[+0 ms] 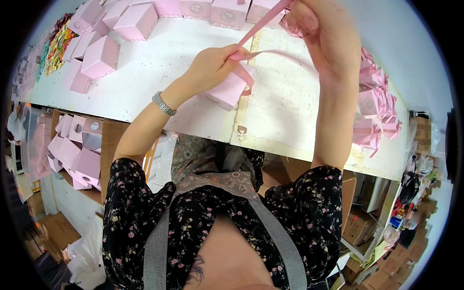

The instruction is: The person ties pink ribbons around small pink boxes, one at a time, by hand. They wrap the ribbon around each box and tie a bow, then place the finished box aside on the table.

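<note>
A small pink paper box (223, 91) sits on the white worktable, close to its front edge. Pink ribbon (248, 77) passes over the box in a loop. My left hand (217, 67) pinches the ribbon just above the box and hides part of the lid. From that pinch one length of ribbon (266, 20) stretches tight, up and right, to my right hand (319, 32), whose fingers close on it near the top edge of the view. A second, loose tail (281, 55) curves right and passes behind my right wrist.
Several plain pink boxes (100, 58) stand at the left and back of the worktable (145, 72). Pink boxes with tied ribbons (373, 103) are stacked at the right. Colourful ribbon pieces (59, 50) lie far left. A carton (112, 145) below holds more pink boxes (87, 163).
</note>
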`<state>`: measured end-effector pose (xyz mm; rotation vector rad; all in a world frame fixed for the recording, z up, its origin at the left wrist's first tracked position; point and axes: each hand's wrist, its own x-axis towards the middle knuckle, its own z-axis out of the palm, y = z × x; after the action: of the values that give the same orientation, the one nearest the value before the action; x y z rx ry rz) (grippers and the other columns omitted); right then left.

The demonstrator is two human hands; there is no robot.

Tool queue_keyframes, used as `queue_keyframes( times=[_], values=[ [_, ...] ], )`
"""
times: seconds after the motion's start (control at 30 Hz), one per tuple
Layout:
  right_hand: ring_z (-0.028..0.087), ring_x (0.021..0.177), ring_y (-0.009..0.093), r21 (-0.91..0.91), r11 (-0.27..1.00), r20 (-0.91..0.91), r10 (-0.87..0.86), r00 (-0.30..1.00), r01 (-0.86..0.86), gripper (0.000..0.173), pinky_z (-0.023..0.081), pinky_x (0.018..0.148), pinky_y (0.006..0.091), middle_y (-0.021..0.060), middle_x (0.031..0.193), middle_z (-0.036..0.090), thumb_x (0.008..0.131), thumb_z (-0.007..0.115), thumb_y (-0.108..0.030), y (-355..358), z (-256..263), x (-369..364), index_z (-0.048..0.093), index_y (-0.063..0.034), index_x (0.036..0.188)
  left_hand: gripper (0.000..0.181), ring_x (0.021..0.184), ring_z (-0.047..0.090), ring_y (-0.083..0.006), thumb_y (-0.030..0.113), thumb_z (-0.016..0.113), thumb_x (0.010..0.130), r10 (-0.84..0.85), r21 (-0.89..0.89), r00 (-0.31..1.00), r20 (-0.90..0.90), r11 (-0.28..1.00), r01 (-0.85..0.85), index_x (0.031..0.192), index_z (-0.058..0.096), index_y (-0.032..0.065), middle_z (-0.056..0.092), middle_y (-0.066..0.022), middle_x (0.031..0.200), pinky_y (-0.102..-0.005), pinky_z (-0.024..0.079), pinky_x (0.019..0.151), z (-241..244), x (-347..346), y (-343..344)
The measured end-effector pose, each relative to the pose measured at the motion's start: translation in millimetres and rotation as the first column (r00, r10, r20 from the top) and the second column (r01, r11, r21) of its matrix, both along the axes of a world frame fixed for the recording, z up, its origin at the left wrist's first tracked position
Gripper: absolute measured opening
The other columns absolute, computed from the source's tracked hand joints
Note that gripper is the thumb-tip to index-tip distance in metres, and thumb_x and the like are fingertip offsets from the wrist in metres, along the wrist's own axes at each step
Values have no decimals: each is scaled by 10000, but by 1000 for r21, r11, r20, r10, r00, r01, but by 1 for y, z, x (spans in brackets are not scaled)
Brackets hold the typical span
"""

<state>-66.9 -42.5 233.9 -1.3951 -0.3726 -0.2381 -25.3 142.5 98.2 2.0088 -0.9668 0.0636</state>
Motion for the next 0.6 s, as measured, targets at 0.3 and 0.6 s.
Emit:
queue_keyframes(
  times=[0.3, 0.6],
  values=[
    [433, 537, 64, -240, 965, 4, -112, 994, 110, 329, 387, 561, 193, -32, 594, 482, 969, 522, -193, -7, 0, -16, 604, 82, 1129, 297, 628, 538, -102, 181, 486, 930, -216, -153, 947, -236, 971, 183, 1120, 634, 9, 655, -31, 874, -234, 443, 610, 66, 0, 15],
    [568, 946, 162, -259, 935, 177, 291, 940, -240, 337, 432, 882, 318, 65, 1014, 630, 848, 605, -138, -27, -53, -44, 630, -68, 1177, 101, 692, 575, -193, 32, 667, 743, -173, 139, 697, 696, 985, 106, 837, 642, 5, 622, -67, 855, -283, 488, 589, 89, 0, 26]
  ],
)
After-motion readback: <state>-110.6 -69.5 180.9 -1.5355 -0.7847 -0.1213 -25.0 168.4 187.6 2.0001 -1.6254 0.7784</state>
